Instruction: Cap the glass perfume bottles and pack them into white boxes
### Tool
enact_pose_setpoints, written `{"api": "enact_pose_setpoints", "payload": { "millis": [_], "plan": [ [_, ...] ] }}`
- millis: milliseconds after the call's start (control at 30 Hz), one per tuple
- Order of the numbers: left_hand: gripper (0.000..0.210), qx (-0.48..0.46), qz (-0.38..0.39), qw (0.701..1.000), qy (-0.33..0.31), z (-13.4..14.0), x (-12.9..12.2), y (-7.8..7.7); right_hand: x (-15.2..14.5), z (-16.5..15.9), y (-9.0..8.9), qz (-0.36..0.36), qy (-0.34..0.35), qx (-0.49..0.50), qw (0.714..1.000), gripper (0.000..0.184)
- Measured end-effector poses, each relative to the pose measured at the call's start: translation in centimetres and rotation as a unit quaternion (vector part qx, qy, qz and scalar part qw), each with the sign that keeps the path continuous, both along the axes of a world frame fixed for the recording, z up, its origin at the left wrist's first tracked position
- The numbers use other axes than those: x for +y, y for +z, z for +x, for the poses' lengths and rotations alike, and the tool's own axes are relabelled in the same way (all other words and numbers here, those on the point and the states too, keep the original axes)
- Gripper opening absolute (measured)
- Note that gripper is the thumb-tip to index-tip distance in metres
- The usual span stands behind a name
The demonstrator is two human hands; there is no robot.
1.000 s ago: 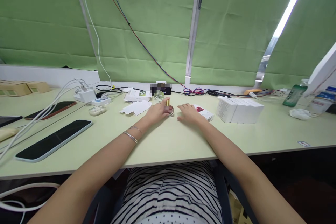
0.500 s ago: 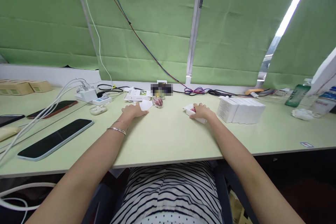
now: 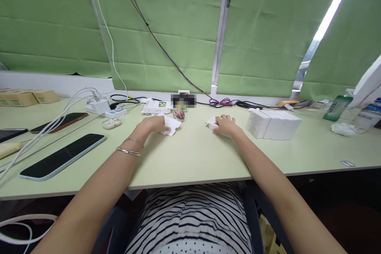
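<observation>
My left hand (image 3: 155, 124) pinches a white piece of paper or thin card (image 3: 172, 126), held just over the table. Right behind the paper sits a small round dark-red item in clear wrapping (image 3: 179, 115). Across from it, my right hand (image 3: 226, 124) is closed over a small white box (image 3: 211, 122), which rests on the table with its left end sticking out past the fingers. A bit of red shows at the box's near end, but my fingers hide most of it. To the right of this hand stands a row of white boxes (image 3: 272, 124).
A flattened white carton (image 3: 156, 107) lies at the back, near a power strip (image 3: 98, 106) and cables. Phones (image 3: 64, 156) and an earbud case (image 3: 111, 124) are on the left. A green bottle (image 3: 338, 107) and crumpled tissue (image 3: 343, 129) are far right.
My left hand has turned and the paper has swung right and toward me, showing more of its face. My right hand has shifted slightly left and away, still on the white box.
</observation>
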State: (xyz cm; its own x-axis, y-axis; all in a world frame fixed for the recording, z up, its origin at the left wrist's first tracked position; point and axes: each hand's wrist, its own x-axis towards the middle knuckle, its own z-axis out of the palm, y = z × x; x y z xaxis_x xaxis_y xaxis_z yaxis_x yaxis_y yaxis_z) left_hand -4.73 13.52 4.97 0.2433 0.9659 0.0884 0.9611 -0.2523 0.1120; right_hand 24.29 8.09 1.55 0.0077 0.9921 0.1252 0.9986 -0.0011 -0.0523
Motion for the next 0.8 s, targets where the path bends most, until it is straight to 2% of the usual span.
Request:
{"api": "enact_pose_setpoints", "payload": {
  "millis": [133, 233, 333, 467, 533, 633, 733, 800],
  "plan": [
    [0.063, 0.011, 0.025, 0.998, 0.052, 0.2, 0.3, -0.2, 0.1, -0.7, -0.2, 0.074, 0.034, 0.014, 0.997, 0.053],
    [0.071, 0.023, -0.017, 0.999, 0.046, 0.1, 0.4, -0.7, 0.1, -1.3, -0.1, 0.107, 0.073, 0.037, 0.991, 0.050],
    [0.072, 0.036, -0.082, 0.996, -0.011, 0.3, 0.0, -1.0, -0.1, -1.9, -0.1, 0.097, 0.140, 0.050, 0.984, 0.045],
    [0.063, 0.019, -0.140, 0.978, -0.151, 1.7, -1.1, -0.8, -0.3, -2.8, -0.2, 0.022, 0.269, 0.125, 0.955, 0.041],
    [0.065, 0.010, -0.164, 0.962, -0.216, 2.6, -1.6, -0.9, -0.3, -3.0, -0.4, -0.003, 0.272, 0.143, 0.952, 0.043],
    [0.083, 0.001, -0.177, 0.946, -0.272, 3.2, -1.8, -1.2, -0.2, -2.9, -0.6, -0.015, 0.245, 0.135, 0.960, 0.043],
    [0.096, -0.017, -0.188, 0.940, -0.284, 3.0, -1.5, -1.6, -0.1, -2.8, -0.7, -0.026, 0.234, 0.132, 0.963, 0.039],
    [0.097, -0.045, -0.176, 0.946, -0.269, 2.8, -1.0, -1.9, -0.1, -2.7, -0.7, -0.029, 0.227, 0.135, 0.964, 0.038]
  ]
}}
